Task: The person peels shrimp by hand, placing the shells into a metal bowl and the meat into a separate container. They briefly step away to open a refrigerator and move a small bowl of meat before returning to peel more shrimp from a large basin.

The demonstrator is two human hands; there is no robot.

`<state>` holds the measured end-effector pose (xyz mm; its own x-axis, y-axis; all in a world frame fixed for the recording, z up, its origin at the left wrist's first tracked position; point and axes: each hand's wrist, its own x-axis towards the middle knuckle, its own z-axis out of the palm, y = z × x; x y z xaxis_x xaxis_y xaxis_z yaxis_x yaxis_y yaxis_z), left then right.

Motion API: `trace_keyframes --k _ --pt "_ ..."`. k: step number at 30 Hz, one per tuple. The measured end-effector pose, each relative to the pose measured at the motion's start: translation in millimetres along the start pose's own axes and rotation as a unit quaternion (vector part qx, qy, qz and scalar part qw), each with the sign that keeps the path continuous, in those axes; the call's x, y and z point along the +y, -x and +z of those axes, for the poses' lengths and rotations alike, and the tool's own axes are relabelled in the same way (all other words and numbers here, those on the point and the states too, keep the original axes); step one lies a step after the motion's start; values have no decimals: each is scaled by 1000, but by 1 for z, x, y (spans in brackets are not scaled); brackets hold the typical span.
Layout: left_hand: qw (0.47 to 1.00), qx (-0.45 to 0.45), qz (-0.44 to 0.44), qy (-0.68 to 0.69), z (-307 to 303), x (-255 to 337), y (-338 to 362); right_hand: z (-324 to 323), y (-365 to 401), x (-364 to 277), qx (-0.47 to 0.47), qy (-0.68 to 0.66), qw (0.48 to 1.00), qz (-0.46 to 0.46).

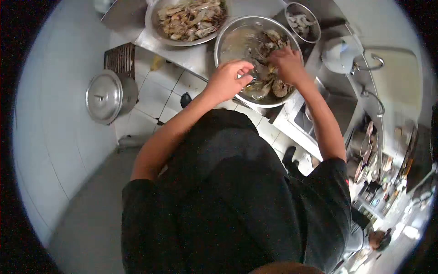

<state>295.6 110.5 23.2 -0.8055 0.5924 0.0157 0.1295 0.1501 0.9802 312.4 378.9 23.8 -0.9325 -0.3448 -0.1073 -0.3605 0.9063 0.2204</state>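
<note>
A wide steel bowl [222, 36] holds cloudy water and several large prawns [262, 91], some bunched at its right side. My left hand [226, 81] is over the bowl's near left rim, its fingers curved and the thumb apart from the forefinger. Between them I make out no clear object, only a pale glint. Deeper in, my right hand [287, 64] reaches down among the dark prawns at the right side. Its fingertips are blurred and partly hidden, so whether they grip a prawn does not show.
Another steel bowl [149, 20], heaped with prawns or shells, stands left on the steel counter. A small bowl [316, 34] of greyish peeled pieces sits at the right. Beyond are a sink [340, 107] and taps [376, 64]. A lidded pot [104, 97] is at far left; a person [376, 239] is at lower right.
</note>
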Motion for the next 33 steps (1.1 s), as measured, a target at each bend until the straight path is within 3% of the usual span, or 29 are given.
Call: trace_keyframes --k 1,4,6,9,11,14,16,20,21,23,24,25,26,28,29,33 --pt "1000 -19 4 1 0 2 -6 -2 1 -9 -46 -55 997 32" --pt "994 -68 33 -82 -3 0 -23 4 2 -12 -43 -42 998 22" --pt "977 -84 70 -185 1 -15 -34 -3 2 -18 -12 -54 996 65" --pt "887 -93 139 -430 9 -61 -50 -23 -7 -40 112 -110 978 140" --pt "840 -129 141 -508 7 -66 -54 -17 -19 -55 115 -83 974 179" --pt "873 -168 41 -455 1 -46 -62 11 -38 -73 62 -43 975 207" --pt "899 -95 90 -418 -4 -39 -63 22 -44 -77 37 -54 980 189" --pt "952 -5 136 -275 -6 -38 -59 -8 -47 -65 46 -254 925 277" --pt "961 2 138 -239 -6 -36 -61 3 -50 -52 41 -347 889 295" --pt "961 44 195 -188 -6 -45 -74 -10 -44 -36 36 -591 748 301" --pt "980 38 136 -138 -5 -42 -76 -18 -40 -32 32 -696 653 297" --pt "993 28 75 -85 -4 -40 -78 -23 -37 -31 22 -745 598 295" --pt "999 14 15 -32 -2 -38 -81 -27 -34 -34 36 -715 636 288" --pt "997 -5 46 -56 -2 -21 -86 -38 -31 -39 66 -645 709 278" --pt "998 -23 36 -53 -1 -21 -90 -34 -31 -48 158 -608 735 256" --pt "998 -54 32 15 -2 -41 -101 -37 -41 -60 96 -589 728 338"
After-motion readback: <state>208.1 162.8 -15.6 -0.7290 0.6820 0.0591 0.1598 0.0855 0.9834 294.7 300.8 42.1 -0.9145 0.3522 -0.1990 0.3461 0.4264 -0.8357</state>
